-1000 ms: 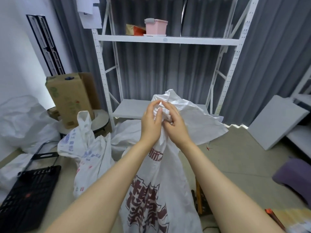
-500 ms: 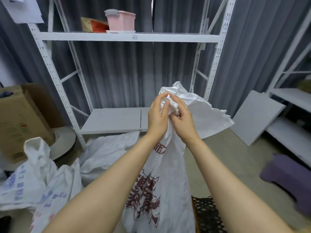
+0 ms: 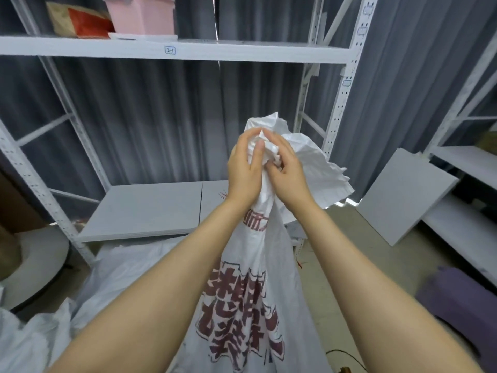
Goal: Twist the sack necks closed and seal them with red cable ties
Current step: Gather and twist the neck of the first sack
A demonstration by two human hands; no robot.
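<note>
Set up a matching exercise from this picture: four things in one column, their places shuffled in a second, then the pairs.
Things
1. pink box
2. sack
3. purple bundle
4. grey board

Places
A. lying on the floor, bottom right
B. neck gripped by the left hand and right hand
C. on the top shelf
D. leaning by the right rack

Pairs: 1-C, 2-B, 3-A, 4-D

Crinkled woven-plastic sack (image 3: 269, 254) (matt white)
</note>
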